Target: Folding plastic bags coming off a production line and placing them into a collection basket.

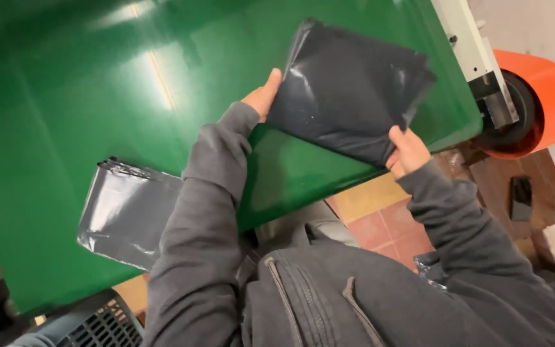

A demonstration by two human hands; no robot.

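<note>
Grey plastic bag stack (pixel 349 90), left hand (pixel 262 96), right hand (pixel 408 150) gripping

a glossy green table (pixel 85 96) carries two dark grey, shiny stacks: the held bag stack (pixel 348 90) far right, the lying bag stack (pixel 126 212) near left. sleeves (pixel 210 212) are plain grey. an orange roll (pixel 550 96) sits far right, over red and yellow floor tiles (pixel 380 212).

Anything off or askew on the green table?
Nothing damaged or spilled. The second bag stack overhangs the green table edge at the near side. The held stack, gripped by left hand and right hand, sits tilted.
</note>
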